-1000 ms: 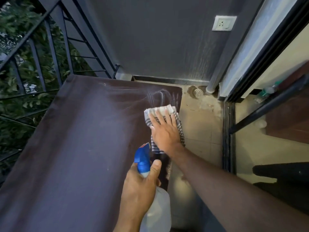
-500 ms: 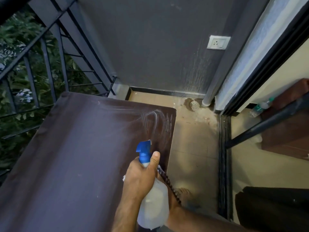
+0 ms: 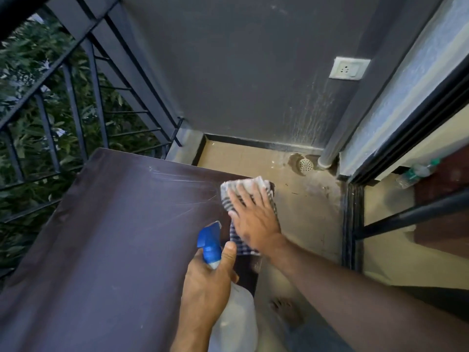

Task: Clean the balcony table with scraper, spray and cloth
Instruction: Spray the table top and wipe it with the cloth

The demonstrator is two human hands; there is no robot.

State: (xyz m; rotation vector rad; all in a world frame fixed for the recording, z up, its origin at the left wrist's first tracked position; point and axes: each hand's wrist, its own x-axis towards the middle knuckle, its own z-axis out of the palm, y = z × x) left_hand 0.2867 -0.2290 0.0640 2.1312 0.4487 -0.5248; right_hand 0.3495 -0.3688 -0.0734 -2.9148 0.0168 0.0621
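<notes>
Head view, looking down on a narrow balcony. Dark brown table [image 3: 106, 237] fills the lower left, its far right corner near the tan tiled floor [image 3: 299, 207]. Right hand [image 3: 253, 219] lies flat, fingers spread, palm pressed on a checked cloth [image 3: 243, 186] at that far right corner of the tabletop; cloth edge pokes out beyond the fingertips and below the wrist side. Hand open, not gripping, just bearing down on the fabric. Pale streaks fan across the tabletop just left of the cloth. Left hand [image 3: 208, 288] closed around the neck of a spray bottle [image 3: 233, 323], thumb up against the blue trigger head [image 3: 209, 241]; translucent bottle body hangs below the fist, at the table's near right edge. Nozzle points toward the table's far end. Scraper not seen. Black metal railing [image 3: 76, 97] runs along the left with green foliage behind it. Grey wall ahead carries a white socket [image 3: 349, 68]. Round floor drain [image 3: 305, 165] sits in the far corner beside a grey pipe [image 3: 330, 153]. Dark door frame on the right.
</notes>
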